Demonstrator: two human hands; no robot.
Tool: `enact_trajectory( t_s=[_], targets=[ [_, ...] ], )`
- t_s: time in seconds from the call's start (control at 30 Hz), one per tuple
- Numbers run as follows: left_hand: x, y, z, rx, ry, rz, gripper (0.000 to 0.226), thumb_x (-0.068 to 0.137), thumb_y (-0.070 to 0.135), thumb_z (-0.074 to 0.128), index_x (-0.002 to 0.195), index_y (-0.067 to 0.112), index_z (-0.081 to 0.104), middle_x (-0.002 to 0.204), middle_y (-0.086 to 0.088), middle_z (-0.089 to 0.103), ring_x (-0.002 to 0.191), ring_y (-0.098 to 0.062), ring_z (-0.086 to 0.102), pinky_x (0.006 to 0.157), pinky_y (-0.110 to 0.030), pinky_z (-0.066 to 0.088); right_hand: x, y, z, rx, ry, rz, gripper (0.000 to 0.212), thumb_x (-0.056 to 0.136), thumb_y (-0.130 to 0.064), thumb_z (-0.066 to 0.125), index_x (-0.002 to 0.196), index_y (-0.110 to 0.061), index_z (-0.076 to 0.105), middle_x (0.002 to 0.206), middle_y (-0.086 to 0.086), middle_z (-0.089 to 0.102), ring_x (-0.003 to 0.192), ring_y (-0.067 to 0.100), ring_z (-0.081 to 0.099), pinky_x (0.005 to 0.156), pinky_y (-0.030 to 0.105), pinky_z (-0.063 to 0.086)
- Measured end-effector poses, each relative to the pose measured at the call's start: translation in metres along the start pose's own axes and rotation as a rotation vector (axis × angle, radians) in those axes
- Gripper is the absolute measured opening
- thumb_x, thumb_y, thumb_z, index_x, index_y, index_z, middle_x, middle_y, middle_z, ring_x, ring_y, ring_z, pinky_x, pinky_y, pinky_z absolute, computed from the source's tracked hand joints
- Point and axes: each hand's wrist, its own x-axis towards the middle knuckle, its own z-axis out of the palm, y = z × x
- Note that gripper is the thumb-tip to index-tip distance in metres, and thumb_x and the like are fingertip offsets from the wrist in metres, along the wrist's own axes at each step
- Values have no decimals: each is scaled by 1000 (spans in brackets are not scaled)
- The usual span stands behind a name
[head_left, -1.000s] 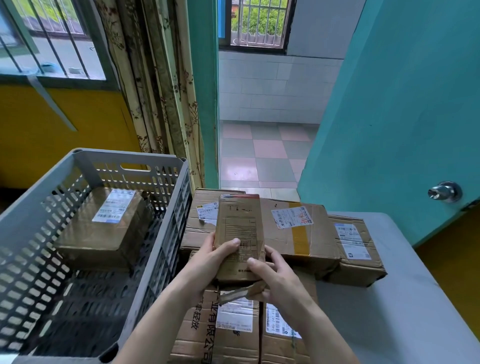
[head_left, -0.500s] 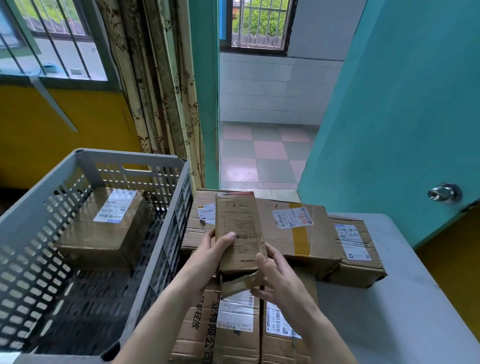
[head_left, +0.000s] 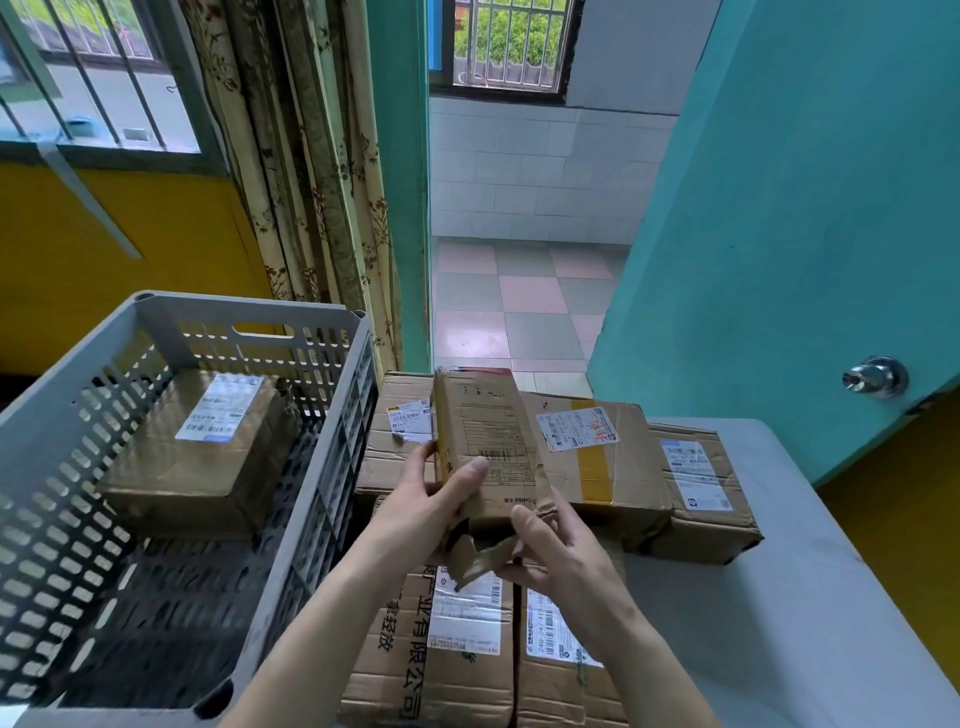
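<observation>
Holding a small cardboard parcel (head_left: 485, 431) upright over the stacked boxes (head_left: 597, 483) on the counter (head_left: 779, 623), the left hand (head_left: 423, 501) clamps its fingers round one side; the right hand (head_left: 563, 553) pinches the torn bottom flap. It looks light and stiff; grip the sides.

Box (head_left: 483, 441) tipped left — R hand (head_left: 561, 545) now at torn flap (head_left: 480, 564).

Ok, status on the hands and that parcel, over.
Left hand grips small brown cardboard parcel, upright. Right hand holds torn bottom flap. Grey plastic crate alongside, nothing between.
</observation>
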Motion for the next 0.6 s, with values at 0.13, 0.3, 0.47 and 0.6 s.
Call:
enact_trajectory(
  t_s=[0.13,0.3,0.47,0.6],
  targets=[
    [1,1,2,41,32,17,104,54,92,71,143,57,31,117,1,75,100,-21,76,86,-51,62,0,-2,2,12,18,-5,47,93,-40,73,136,-32,57,120,9,74,113,31,72,101,50,57],
    [-1,3,0,82,25,1,107,55,96,65,146,57,26,120,3,74,102,-17,75,92,-47,61,1,0,4,-10,34,2,51,88,-41,69,137,-31,57,120,8,75,112,32,72,101,50,56],
    [-4,5,0,25,19,-47,102,51,93,70,138,59,29,117,-1,76,96,-24,78,78,-52,64,4,3,7,-12,64,-21,49,89,-42,65,135,-28,58,117,6,75,106,29,74,96,45,60],
    [-4,8,1,-49,23,-71,90,63,82,75,136,52,33,119,-2,75,97,-27,77,78,-56,63,4,4,9,-10,113,-61,50,91,-44,63,136,-23,60,114,8,76,102,28,75,92,45,61]
  ],
)
